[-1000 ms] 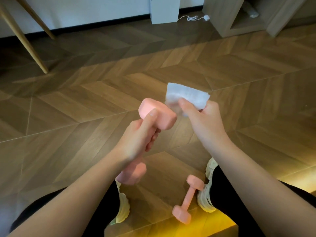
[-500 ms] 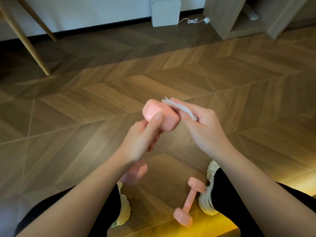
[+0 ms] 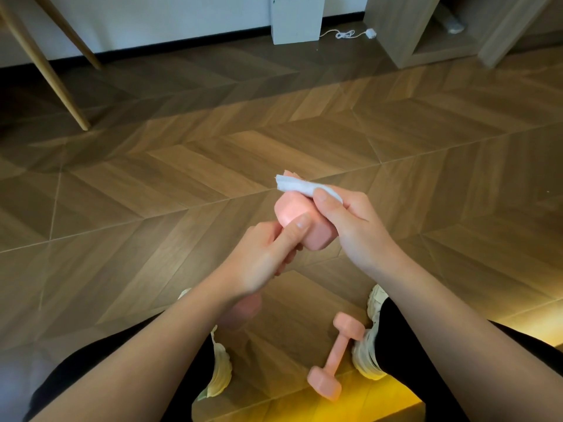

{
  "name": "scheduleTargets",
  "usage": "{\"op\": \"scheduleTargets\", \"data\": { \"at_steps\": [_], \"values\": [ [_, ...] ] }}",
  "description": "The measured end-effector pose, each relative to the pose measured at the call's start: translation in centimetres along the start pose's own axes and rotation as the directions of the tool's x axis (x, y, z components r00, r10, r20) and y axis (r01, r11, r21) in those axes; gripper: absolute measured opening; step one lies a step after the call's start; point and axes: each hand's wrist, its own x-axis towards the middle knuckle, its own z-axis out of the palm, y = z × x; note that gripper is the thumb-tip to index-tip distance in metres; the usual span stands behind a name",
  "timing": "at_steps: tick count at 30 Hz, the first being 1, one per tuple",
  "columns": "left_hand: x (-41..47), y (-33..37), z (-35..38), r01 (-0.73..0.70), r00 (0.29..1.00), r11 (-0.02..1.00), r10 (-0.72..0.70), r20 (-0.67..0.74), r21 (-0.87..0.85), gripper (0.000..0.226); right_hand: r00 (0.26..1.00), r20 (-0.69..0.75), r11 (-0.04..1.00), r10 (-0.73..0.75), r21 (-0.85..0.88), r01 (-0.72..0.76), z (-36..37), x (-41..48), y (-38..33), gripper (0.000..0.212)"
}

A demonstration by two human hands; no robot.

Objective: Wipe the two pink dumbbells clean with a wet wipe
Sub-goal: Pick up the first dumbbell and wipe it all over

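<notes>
My left hand point(image 3: 268, 254) grips the handle of a pink dumbbell point(image 3: 307, 228), held upright above the floor, thumb resting on its top head. Its lower head shows blurred below my wrist. My right hand point(image 3: 350, 226) pinches a folded white wet wipe point(image 3: 300, 186) and presses it over the far top side of that head. The second pink dumbbell point(image 3: 336, 354) lies on the floor between my feet, beside my right shoe.
Herringbone wood floor point(image 3: 182, 178) all around. My white shoes point(image 3: 221, 370) are near the bottom. Wooden furniture legs point(image 3: 45, 68) stand at far left, a white box point(image 3: 297, 18) with a cable at the wall, a wooden shelf unit point(image 3: 426, 32) at far right.
My right hand brought the wipe down from beside the dumbbell onto its top head and slid it over the far side. The left hand turned the dumbbell slightly.
</notes>
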Motion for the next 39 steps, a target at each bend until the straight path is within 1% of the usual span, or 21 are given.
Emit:
{"op": "scheduleTargets", "data": {
  "at_steps": [4, 7, 13, 16, 19, 21, 23, 27, 29, 32, 36, 39],
  "values": [
    [0.4, -0.2, 0.2, 0.081, 0.995, 0.987, -0.088, -0.048, -0.137, 0.066, 0.999, 0.033, 0.999, -0.035, -0.011, 0.036, 0.0, -0.4, -0.2, 0.040],
    [0.4, -0.3, 0.4, 0.114, 0.987, 0.955, -0.140, -0.077, -0.272, 0.075, 0.998, 0.038, 0.999, -0.042, -0.023, 0.043, -0.1, -0.4, -0.1, 0.043],
    [0.3, -0.1, 0.0, 0.125, 0.977, 0.934, -0.175, -0.123, -0.336, 0.071, 0.999, 0.024, 0.998, -0.046, -0.052, 0.047, -0.2, -0.6, 0.3, 0.042],
    [0.4, -0.1, -0.4, 0.063, 0.981, 0.945, -0.119, -0.156, -0.320, 0.072, 0.998, 0.004, 0.997, -0.061, -0.035, 0.062, -0.4, -0.6, 0.5, 0.040],
    [0.4, -0.1, -0.8, -0.046, 0.985, 0.968, 0.002, -0.175, -0.246, 0.073, 0.999, -0.024, 0.999, -0.042, 0.006, 0.042, -0.3, -0.5, 0.8, 0.040],
    [0.4, -0.2, -1.0, -0.089, 0.986, 0.980, 0.062, -0.155, -0.176, 0.073, 0.999, -0.034, 0.999, -0.023, 0.031, 0.025, -0.3, -0.4, 0.9, 0.040],
    [0.1, -0.3, -1.0, -0.116, 0.988, 0.989, 0.105, -0.114, -0.095, 0.071, 0.999, -0.032, 1.000, -0.017, 0.013, 0.017, -0.3, -0.3, 0.9, 0.038],
    [-0.4, -0.3, -0.8, -0.082, 0.995, 0.996, 0.084, -0.060, 0.036, 0.069, 1.000, -0.017, 1.000, -0.009, -0.009, 0.009, -0.1, -0.3, 0.8, 0.036],
    [-0.1, -0.3, -0.5, -0.052, 0.997, 0.996, 0.055, -0.045, 0.074, 0.063, 1.000, -0.002, 1.000, -0.023, -0.015, 0.023, 0.0, -0.3, 0.7, 0.038],
    [0.3, -0.3, -0.3, 0.008, 0.998, 0.999, -0.010, -0.055, -0.038, 0.063, 0.998, 0.017, 0.998, -0.058, -0.007, 0.058, 0.1, -0.4, 0.3, 0.042],
    [0.6, -0.5, -0.2, 0.067, 0.989, 0.983, -0.087, -0.118, -0.169, 0.077, 0.996, 0.024, 0.997, -0.081, -0.002, 0.081, -0.2, -0.6, 0.3, 0.042],
    [0.7, -0.5, -0.3, 0.069, 0.982, 0.971, -0.105, -0.154, -0.227, 0.089, 0.996, 0.014, 0.996, -0.085, -0.015, 0.085, -0.3, -0.6, 0.5, 0.040]
  ]
}}
